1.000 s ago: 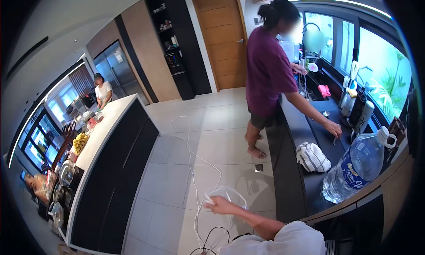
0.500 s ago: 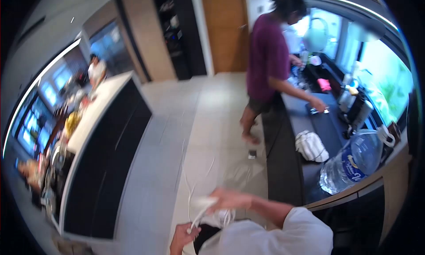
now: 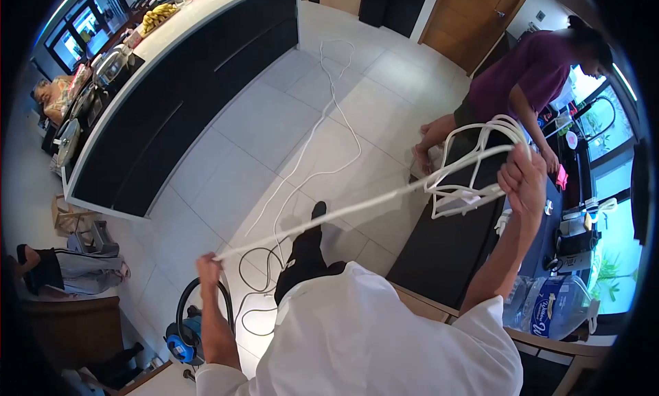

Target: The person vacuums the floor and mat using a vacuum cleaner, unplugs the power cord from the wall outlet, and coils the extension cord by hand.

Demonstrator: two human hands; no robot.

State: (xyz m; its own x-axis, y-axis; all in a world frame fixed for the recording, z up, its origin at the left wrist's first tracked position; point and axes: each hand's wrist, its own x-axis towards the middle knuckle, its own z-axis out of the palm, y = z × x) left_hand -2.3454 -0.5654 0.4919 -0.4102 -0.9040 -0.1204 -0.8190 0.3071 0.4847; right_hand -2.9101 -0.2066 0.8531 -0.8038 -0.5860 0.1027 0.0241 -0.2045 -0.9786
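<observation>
My right hand (image 3: 523, 179), raised at the right, is closed round several loops of a white cord (image 3: 364, 204). Out to the left, my left hand (image 3: 208, 269) grips the same cord. Between the two hands the cord runs nearly straight across my body. Another stretch of white cord (image 3: 300, 161) winds over the floor tiles, its far bend near the island. Below my left hand stands a blue and black vacuum cleaner (image 3: 182, 346) with a black hose, partly hidden by my forearm. A thin dark cable (image 3: 245, 320) lies in loops beside it.
A person in a purple shirt (image 3: 522, 70) stands at the dark counter (image 3: 439, 248) on the right. A large water bottle (image 3: 549, 307) is near my right elbow. Along the left runs a kitchen island (image 3: 185, 114) with bananas (image 3: 158, 16). Other people are at the left edge.
My hands have moved from close together before my body to wide apart, stretching the cord between them. The right hand has lifted the loops. My view has turned left and down.
</observation>
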